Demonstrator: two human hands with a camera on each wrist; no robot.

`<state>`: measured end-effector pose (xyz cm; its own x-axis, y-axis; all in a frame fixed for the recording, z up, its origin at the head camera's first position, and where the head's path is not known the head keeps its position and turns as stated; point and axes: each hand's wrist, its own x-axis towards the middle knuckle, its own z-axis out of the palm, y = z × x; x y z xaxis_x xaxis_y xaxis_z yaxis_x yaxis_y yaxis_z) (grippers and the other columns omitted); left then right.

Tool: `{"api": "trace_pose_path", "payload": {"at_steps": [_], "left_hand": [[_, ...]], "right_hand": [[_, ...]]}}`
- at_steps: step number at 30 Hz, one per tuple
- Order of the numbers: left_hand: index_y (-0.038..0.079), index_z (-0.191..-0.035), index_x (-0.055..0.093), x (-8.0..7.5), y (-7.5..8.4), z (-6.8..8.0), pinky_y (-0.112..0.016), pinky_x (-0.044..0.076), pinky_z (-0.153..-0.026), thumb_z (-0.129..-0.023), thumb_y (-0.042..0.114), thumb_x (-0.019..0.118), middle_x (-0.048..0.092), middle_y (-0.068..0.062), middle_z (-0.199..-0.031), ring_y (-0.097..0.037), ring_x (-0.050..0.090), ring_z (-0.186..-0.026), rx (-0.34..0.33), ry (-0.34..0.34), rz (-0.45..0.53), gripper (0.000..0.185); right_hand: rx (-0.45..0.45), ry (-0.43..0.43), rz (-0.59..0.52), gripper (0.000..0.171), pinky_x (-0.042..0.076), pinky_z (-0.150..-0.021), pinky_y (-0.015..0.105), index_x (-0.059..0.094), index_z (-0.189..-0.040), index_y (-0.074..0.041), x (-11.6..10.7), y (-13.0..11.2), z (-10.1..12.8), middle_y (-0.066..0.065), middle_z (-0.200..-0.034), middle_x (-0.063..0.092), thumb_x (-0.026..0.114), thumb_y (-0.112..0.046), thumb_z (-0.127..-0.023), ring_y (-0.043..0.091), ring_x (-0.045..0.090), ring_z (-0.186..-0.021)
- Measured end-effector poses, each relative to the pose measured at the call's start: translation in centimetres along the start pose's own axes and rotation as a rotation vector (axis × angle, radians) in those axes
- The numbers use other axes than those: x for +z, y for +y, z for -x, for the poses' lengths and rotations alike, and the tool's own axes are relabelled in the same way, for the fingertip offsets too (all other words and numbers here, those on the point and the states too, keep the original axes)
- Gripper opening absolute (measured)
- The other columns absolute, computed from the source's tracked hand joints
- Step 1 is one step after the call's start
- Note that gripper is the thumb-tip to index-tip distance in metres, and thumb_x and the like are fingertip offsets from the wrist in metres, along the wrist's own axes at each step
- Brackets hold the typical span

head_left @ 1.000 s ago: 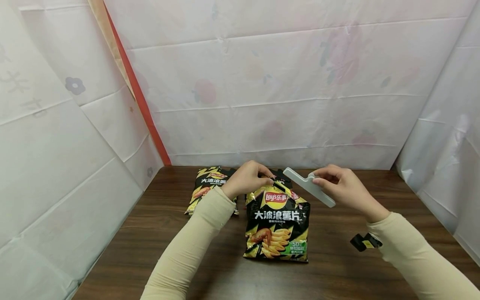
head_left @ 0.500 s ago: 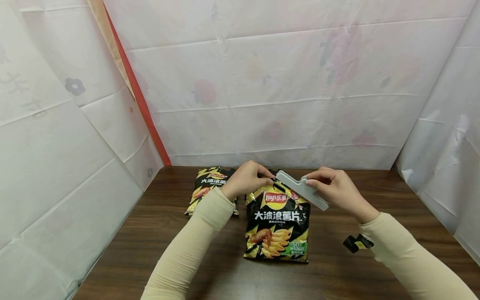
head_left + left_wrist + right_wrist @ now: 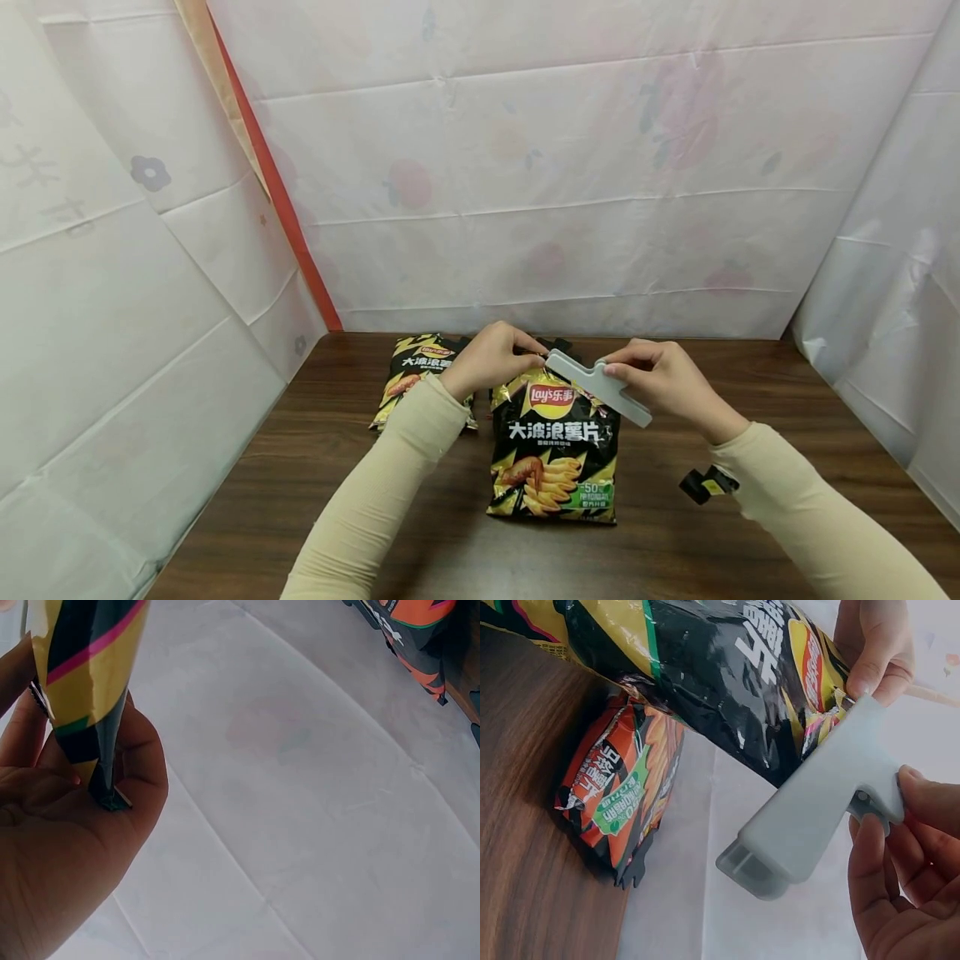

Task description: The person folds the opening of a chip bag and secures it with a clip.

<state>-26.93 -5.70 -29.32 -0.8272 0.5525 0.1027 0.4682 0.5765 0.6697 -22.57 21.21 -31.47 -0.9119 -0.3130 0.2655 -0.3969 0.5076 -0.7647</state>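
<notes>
A black and yellow chip bag (image 3: 553, 450) stands upright on the table, its folded top pinched by my left hand (image 3: 491, 360). In the left wrist view, the fingers of the left hand (image 3: 71, 825) curl round the bag's tapered corner (image 3: 86, 682). My right hand (image 3: 671, 387) pinches the short handles of a pale grey bag clip (image 3: 596, 386) between thumb and fingers. The clip slants across the bag's top, its upper end close to the left fingertips. Seen from the right wrist, the clip (image 3: 817, 795) lies along the bag's top edge; whether it grips the bag I cannot tell.
Another black and yellow chip bag (image 3: 423, 367) lies behind my left forearm. Behind the upright bag is an orange and black chip bag (image 3: 615, 784), mostly hidden in the head view. The wooden table (image 3: 300, 475) is bounded by pale sheets (image 3: 480, 167) on the sides and back.
My right hand has moved left and slightly down, bringing the clip from beside the bag to across its top. The left hand and the bag have stayed nearly still.
</notes>
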Motion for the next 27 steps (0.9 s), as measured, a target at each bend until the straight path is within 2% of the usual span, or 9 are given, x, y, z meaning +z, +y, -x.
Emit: {"api": "trace_pose_path", "payload": {"at_steps": [5, 7, 11, 13, 18, 21, 27], "left_hand": [[0.011, -0.111, 0.076, -0.11, 0.01, 0.04, -0.023, 0.029, -0.042, -0.096, 0.018, 0.065, 0.076, -0.005, -0.095, -0.008, 0.024, -0.037, 0.019, -0.004, 0.003, 0.02], [0.011, -0.112, 0.076, -0.15, -0.02, 0.02, -0.023, 0.029, -0.042, -0.096, 0.018, 0.064, 0.075, -0.007, -0.084, -0.007, 0.024, -0.037, 0.026, -0.009, 0.009, 0.021], [0.01, -0.113, 0.075, -0.2, -0.06, 0.0, -0.024, 0.028, -0.042, -0.098, 0.019, 0.062, 0.064, -0.012, -0.063, -0.008, 0.023, -0.036, 0.04, -0.013, 0.012, 0.023], [0.01, -0.113, 0.075, -0.2, -0.08, -0.01, -0.024, 0.031, -0.045, -0.098, 0.019, 0.061, 0.065, -0.01, -0.069, -0.008, 0.028, -0.039, 0.055, -0.006, -0.002, 0.022], [0.012, -0.111, 0.076, -0.13, 0.0, -0.06, -0.025, 0.04, -0.059, -0.098, 0.019, 0.061, 0.071, -0.003, -0.103, -0.012, 0.047, -0.061, 0.089, 0.019, -0.051, 0.021], [0.012, -0.112, 0.076, -0.1, 0.0, -0.12, -0.026, 0.041, -0.063, -0.098, 0.02, 0.061, 0.07, -0.004, -0.104, -0.014, 0.052, -0.071, 0.091, 0.019, -0.062, 0.022], [0.012, -0.112, 0.076, -0.03, -0.06, -0.19, -0.026, 0.041, -0.066, -0.099, 0.02, 0.059, 0.07, -0.003, -0.104, -0.012, 0.055, -0.076, 0.097, 0.017, -0.07, 0.023]], "right_hand": [[-0.004, -0.022, 0.004, 0.02, 0.055, -0.062, 0.028, 0.076, -0.105, -0.007, 0.23, 0.28, -0.21, 0.012, -0.095, 0.07, 0.066, -0.021, -0.094, 0.012, 0.063, -0.071], [-0.004, -0.027, 0.003, 0.019, 0.055, -0.061, 0.029, 0.076, -0.104, -0.007, 0.29, 0.34, -0.28, 0.012, -0.093, 0.069, 0.066, -0.02, -0.094, 0.013, 0.062, -0.069], [-0.002, -0.035, -0.005, 0.019, 0.055, -0.061, 0.032, 0.076, -0.104, -0.007, 0.34, 0.38, -0.39, 0.012, -0.092, 0.069, 0.066, -0.019, -0.094, 0.016, 0.063, -0.069], [-0.002, -0.038, -0.008, 0.018, 0.056, -0.062, 0.034, 0.076, -0.104, -0.007, 0.38, 0.41, -0.46, 0.012, -0.092, 0.069, 0.066, -0.019, -0.094, 0.017, 0.064, -0.07], [0.009, -0.046, -0.011, 0.018, 0.056, -0.063, 0.037, 0.076, -0.105, -0.008, 0.47, 0.5, -0.59, 0.011, -0.091, 0.069, 0.066, -0.02, -0.094, 0.024, 0.065, -0.071], [0.016, -0.05, -0.014, 0.019, 0.057, -0.064, 0.038, 0.076, -0.105, -0.009, 0.51, 0.57, -0.64, 0.011, -0.092, 0.069, 0.066, -0.021, -0.094, 0.025, 0.065, -0.072], [0.019, -0.066, -0.034, 0.021, 0.058, -0.066, 0.037, 0.075, -0.108, -0.007, 0.49, 0.63, -0.71, 0.012, -0.094, 0.069, 0.066, -0.022, -0.094, 0.019, 0.066, -0.073]]}}
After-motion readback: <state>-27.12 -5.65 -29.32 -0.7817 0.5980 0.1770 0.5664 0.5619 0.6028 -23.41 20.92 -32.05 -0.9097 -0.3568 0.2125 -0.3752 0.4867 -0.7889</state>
